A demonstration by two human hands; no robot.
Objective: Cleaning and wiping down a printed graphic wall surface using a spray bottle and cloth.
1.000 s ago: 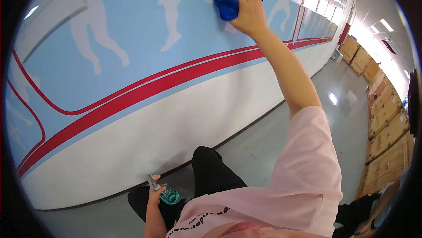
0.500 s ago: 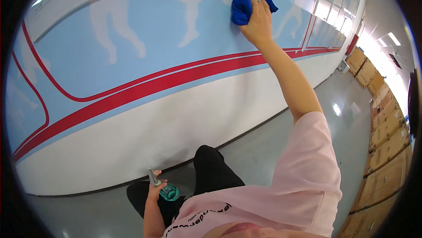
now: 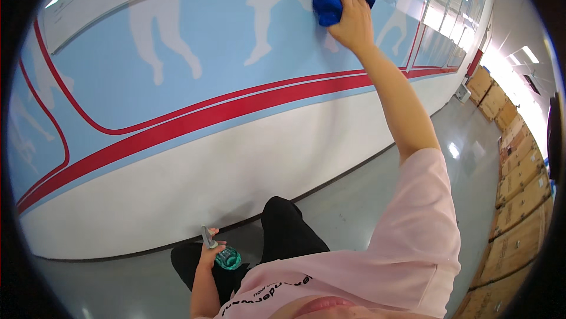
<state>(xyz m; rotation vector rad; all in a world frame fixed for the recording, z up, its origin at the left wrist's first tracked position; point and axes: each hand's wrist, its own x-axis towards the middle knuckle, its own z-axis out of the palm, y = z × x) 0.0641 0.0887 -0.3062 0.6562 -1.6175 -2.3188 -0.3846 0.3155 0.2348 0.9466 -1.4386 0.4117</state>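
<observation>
Up on the light-blue wall panel (image 3: 218, 42), my right hand (image 3: 355, 21) presses a crumpled dark-blue cloth (image 3: 328, 3) flat against the surface, fingers spread over it and the arm stretched out. The panel carries pale figure silhouettes and red stripes. Low down near my legs, my left hand (image 3: 210, 253) is wrapped round the neck of a spray bottle (image 3: 229, 258) with a clear green body and a grey trigger head. The bottle is held beside my knee, apart from the wall.
White boards (image 3: 100, 6) are fixed on the upper wall. A white lower wall (image 3: 194, 183) meets the grey floor (image 3: 348, 213) at a dark skirting edge. Wooden crates (image 3: 519, 195) line the right side, and framed glossy panels (image 3: 445, 12) continue along the wall.
My right hand and the cloth have shifted slightly up and to the right on the panel. The left hand still holds the spray bottle in nearly the same place.
</observation>
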